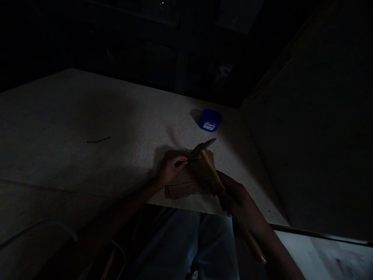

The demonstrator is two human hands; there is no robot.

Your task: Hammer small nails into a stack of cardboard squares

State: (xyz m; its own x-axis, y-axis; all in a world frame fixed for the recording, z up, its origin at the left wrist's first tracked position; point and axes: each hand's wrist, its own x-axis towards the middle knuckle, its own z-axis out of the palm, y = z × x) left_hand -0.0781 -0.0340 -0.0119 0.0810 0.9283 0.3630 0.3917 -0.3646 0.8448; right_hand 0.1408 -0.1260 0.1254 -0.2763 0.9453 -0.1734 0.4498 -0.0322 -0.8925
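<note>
My right hand (233,196) is wrapped round the wooden handle of a hammer-like tool (212,167) with a long, slightly curved metal head. Its head hangs over the far right part of a stack of brown corrugated cardboard (183,186), close to the fingers of my left hand (171,170). Those fingers are closed in a pinch at the cardboard's far left part, on a small dark piece (178,163). In this dim light the kind of that piece is not clear, and I cannot tell whether the tool's head touches anything.
Beyond the cardboard stands a blue plastic container (208,123) with a white label. A thin dark twig-like piece (98,140) lies on the pale tabletop (131,116) to the left. A dark upright panel (314,136) borders the right side. A pale cable (55,223) runs at lower left.
</note>
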